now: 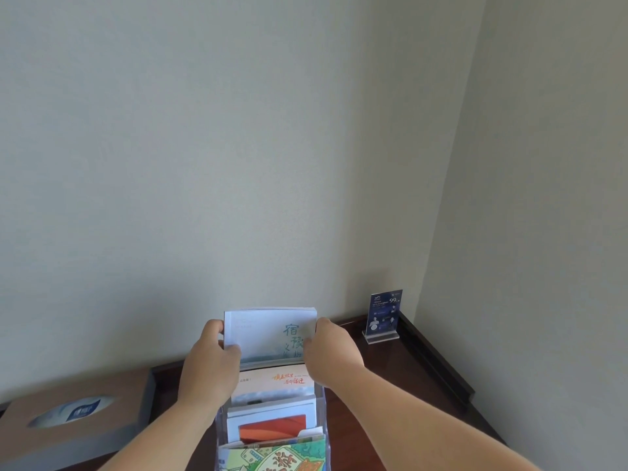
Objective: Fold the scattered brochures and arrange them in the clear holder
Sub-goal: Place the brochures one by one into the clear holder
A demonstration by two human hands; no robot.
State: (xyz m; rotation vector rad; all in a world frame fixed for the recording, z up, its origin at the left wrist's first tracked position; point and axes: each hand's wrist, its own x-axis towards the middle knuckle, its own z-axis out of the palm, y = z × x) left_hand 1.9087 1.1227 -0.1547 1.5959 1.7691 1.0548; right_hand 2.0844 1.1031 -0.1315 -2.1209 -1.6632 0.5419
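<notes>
A pale grey-green wall (238, 130) met a second wall in a corner and filled most of the view. Below it ran a dark polished wooden worktop (384, 375) with a raised back rail. A brown rectangular tissue box (74, 416) sat at the worktop's left edge, well apart from the work.

Near the front edge, at the middle, stood the clear tiered acrylic holder (323, 402), its steps rising toward the wall so that each cover showed above the one in front. The pale blue folded brochure stack (268, 334) stood upright in the rearmost, highest tier. In front of it came a white brochure with orange lettering (272, 382), then one with a red-orange picture (272, 426), then a green cartoon-printed brochure (272, 457).

The left hand (210, 362) pinched the blue stack's left edge and the right hand (333, 351) its right edge, probably to square it and seat it evenly.

A small acrylic stand with a dark blue card (385, 312) stood at the far right corner.
</notes>
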